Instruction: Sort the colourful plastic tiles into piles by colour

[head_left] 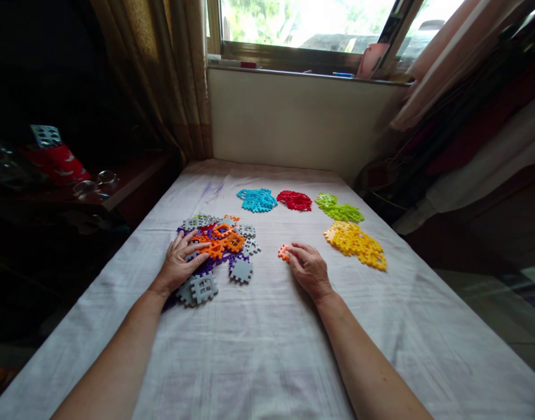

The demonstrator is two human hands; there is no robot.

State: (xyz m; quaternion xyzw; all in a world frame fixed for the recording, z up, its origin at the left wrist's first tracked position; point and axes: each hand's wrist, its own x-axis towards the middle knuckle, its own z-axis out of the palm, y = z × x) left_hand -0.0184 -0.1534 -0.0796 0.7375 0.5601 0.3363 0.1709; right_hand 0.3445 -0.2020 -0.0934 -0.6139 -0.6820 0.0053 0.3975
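Note:
My left hand [181,261] rests with fingers apart on the left edge of a mixed heap of toothed plastic building tiles, among them orange tiles [223,241], grey tiles [203,288] and purple ones partly buried. Out to the right of the heap, my right hand [308,268] pinches a light orange tile [284,252] at the cloth, its fingertips covering part of it. Sorted by colour farther back lie a blue pile [257,199], a red pile [295,200] and a green pile [342,209]. A yellow pile [357,244] sits right of my right hand.
A pale cloth [249,361] covers the table. Behind it rises a wall [289,116] below a window. To the left, glasses [95,184] and a red container [61,163] stand on a dark surface. Clothes [481,151] hang at the right.

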